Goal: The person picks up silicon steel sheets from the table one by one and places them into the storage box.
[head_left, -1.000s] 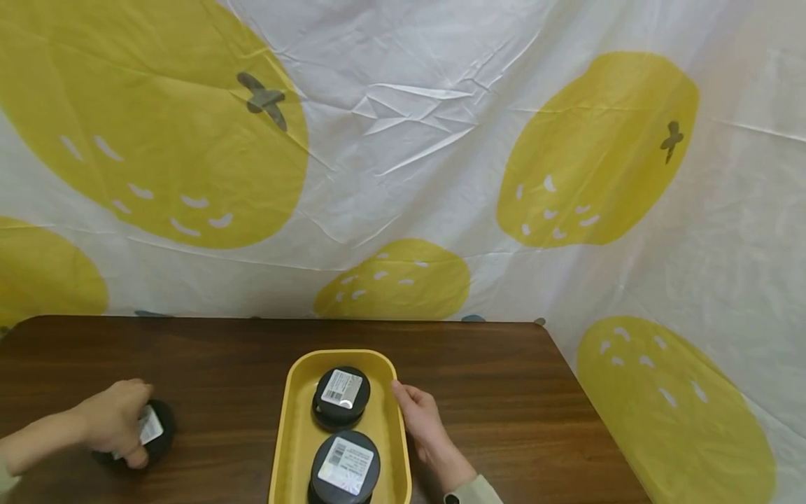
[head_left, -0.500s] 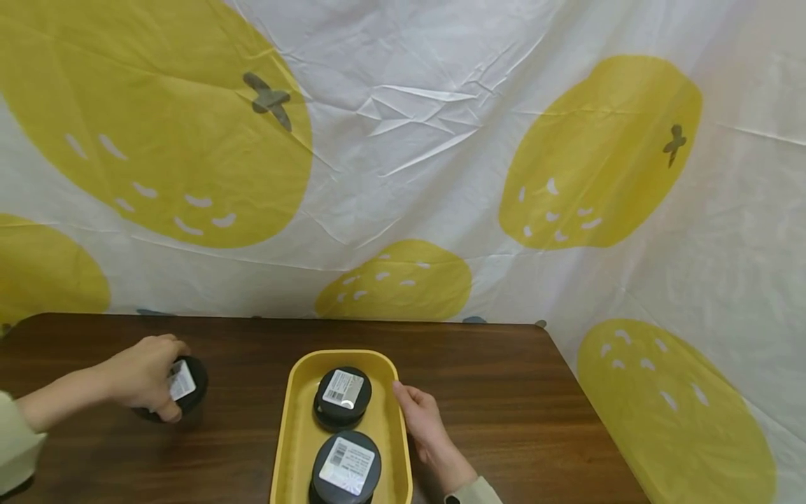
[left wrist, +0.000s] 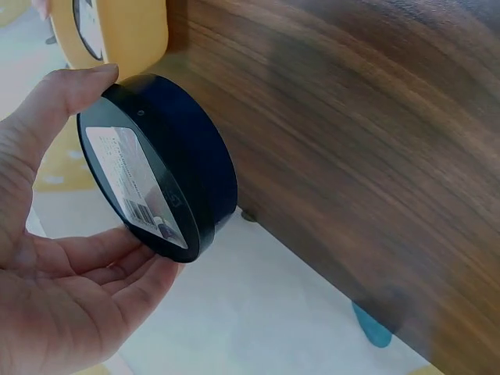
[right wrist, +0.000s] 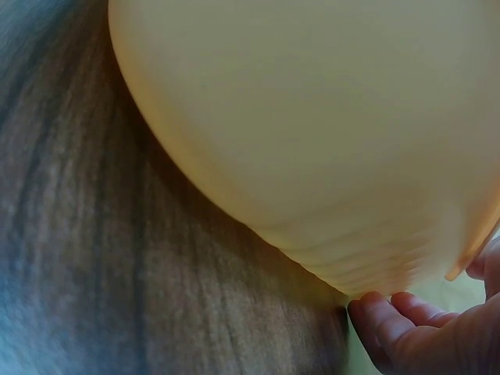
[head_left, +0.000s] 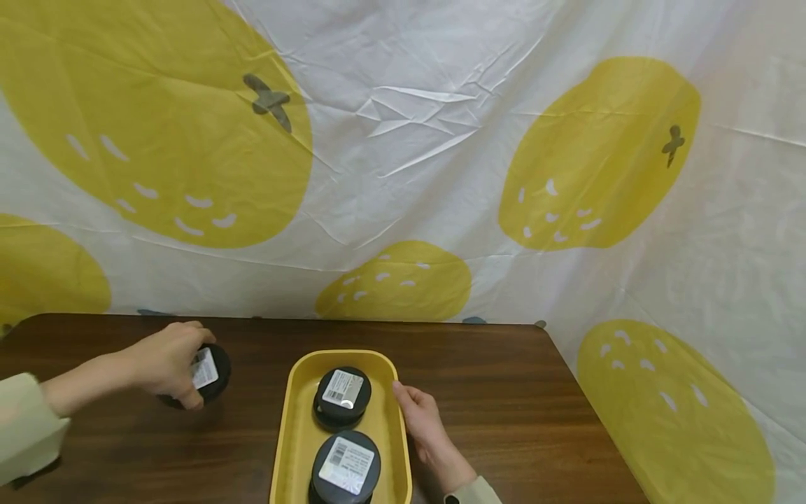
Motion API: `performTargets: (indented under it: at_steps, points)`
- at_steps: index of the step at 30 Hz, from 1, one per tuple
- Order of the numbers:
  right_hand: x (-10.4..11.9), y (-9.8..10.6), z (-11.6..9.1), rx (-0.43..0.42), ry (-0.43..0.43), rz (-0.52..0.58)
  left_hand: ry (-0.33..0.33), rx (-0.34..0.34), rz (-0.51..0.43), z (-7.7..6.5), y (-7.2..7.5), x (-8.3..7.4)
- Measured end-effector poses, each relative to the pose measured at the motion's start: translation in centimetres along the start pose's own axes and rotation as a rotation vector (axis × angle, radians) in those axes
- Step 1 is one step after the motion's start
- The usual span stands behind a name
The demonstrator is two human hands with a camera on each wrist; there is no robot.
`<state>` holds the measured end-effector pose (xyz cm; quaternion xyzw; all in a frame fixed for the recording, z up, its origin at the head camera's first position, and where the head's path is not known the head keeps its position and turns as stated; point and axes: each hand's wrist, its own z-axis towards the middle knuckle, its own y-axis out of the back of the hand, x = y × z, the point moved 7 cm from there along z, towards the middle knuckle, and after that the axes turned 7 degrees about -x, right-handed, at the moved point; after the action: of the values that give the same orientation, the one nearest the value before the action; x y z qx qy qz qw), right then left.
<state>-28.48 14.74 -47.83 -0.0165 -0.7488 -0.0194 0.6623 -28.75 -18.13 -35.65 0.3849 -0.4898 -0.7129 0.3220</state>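
My left hand grips a flat, round black container by its rim, left of the yellow tray. In the left wrist view this container is tilted above the tabletop, its white barcode label facing the palm, with the thumb on one side of the rim and fingertips on the other. My right hand holds the tray's right side, thumb at the rim and fingers against the outer wall. Inside the tray are a far round black container and a near one, both labelled on top.
A dark brown wooden table carries the tray. Behind it and along the right hangs a white cloth printed with large yellow fruit. The table's far edge runs close to the cloth. Dark shapes show beneath both labelled tops in the tray.
My left hand has carried the black container to the right and farther back over the table, closer to the tray. The right hand and the tray have stayed in place.
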Motion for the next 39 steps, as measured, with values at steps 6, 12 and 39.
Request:
performTargets:
  at_steps: [6,12,39]
  points:
    - [0.0,0.0,0.0,0.000,0.001,0.000,-0.002,0.013,-0.010,0.6,0.1,-0.9]
    - [-0.1,-0.1,0.0,0.001,-0.004,0.017,-0.014,0.038,-0.021,1.3,0.1,-2.3]
    - [0.1,-0.1,-0.2,0.009,0.001,0.012,-0.099,0.030,-0.035,3.9,-0.3,-7.2]
